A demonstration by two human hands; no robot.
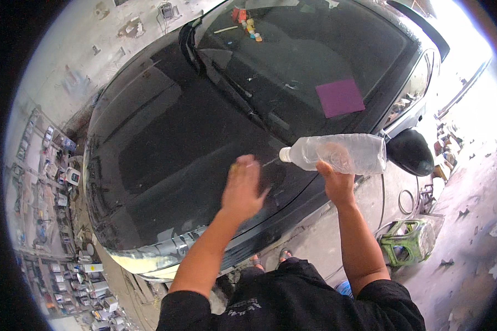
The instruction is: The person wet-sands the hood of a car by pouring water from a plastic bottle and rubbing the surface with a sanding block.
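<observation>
Plastic bottle (342, 154) in right hand's (338, 185) grasp, right of centre; near level lengthwise, cap (284, 154) leftward, toward left hand (242, 187) at mid-frame, open-fingered, seemingly empty, blurred over black hood (171, 138).

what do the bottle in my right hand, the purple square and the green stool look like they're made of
Bottle: thin, clear plastic, fairly glossy, as the see-through wall and highlights suggest. Purple square: flat and matte, perhaps sandpaper or cloth; its even look leaves that open. Green stool: probably moulded plastic, given its chunky cut-out sides; the finish looks worn.
</observation>
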